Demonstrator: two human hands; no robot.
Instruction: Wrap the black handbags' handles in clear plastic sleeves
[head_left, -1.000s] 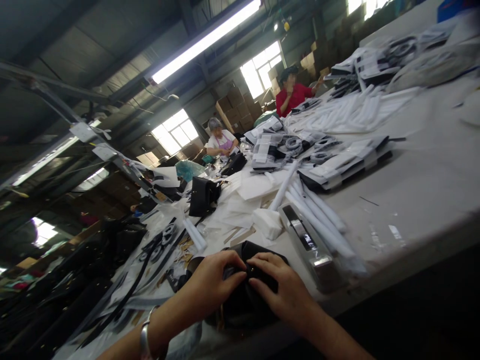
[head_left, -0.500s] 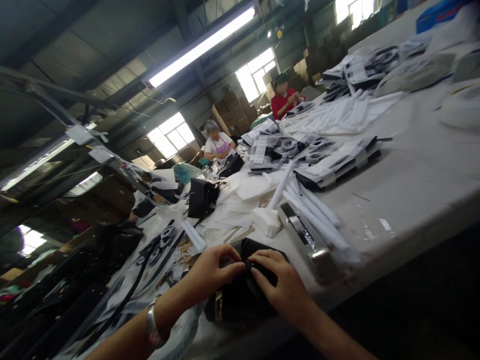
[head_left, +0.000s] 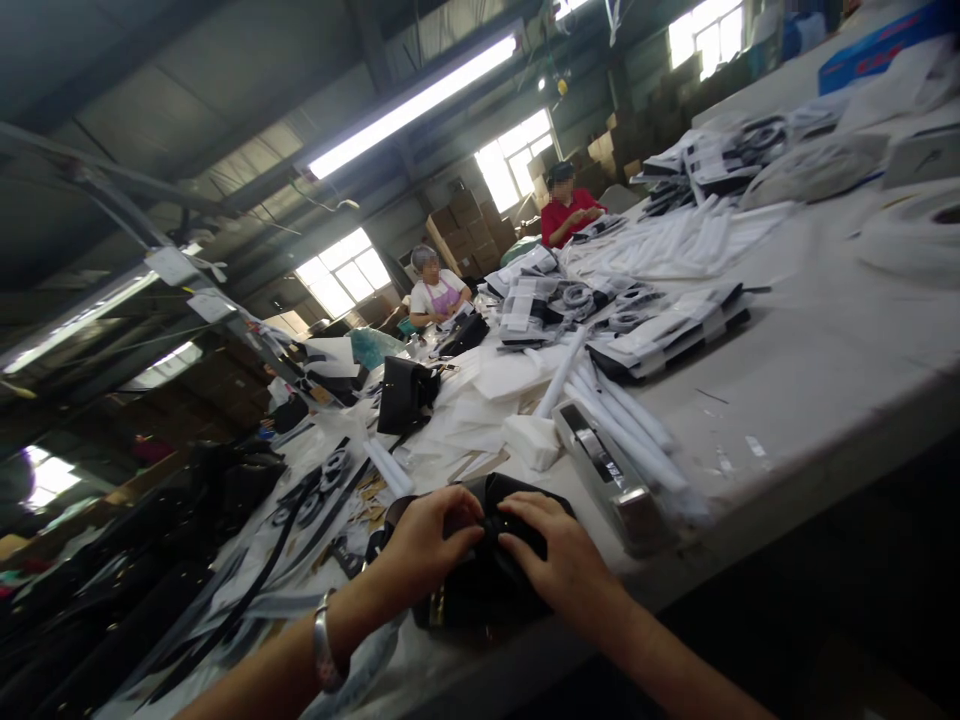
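A black handbag (head_left: 480,595) with gold-coloured hardware lies at the near edge of the table, right below my hands. My left hand (head_left: 431,535), with a silver bangle on its wrist, pinches a part at the top middle of the bag. From the other side my right hand (head_left: 555,545) grips the same dark spot with thumb and fingers. The two sets of fingertips nearly meet there, and the small part between them is hidden. Just right of the bag stands a tape dispenser (head_left: 607,475).
White rolled tubes (head_left: 626,415) and a white foam block (head_left: 531,442) lie beyond the dispenser. Another black bag (head_left: 405,393) stands farther left. Wrapped bags (head_left: 667,335) are piled toward the back. Black straps (head_left: 262,590) spread at left. Two people (head_left: 439,290) sit across the table.
Both hands stay at the top of the bag with almost the same grip. My left fingertips have shifted slightly left, and the view has turned a little.
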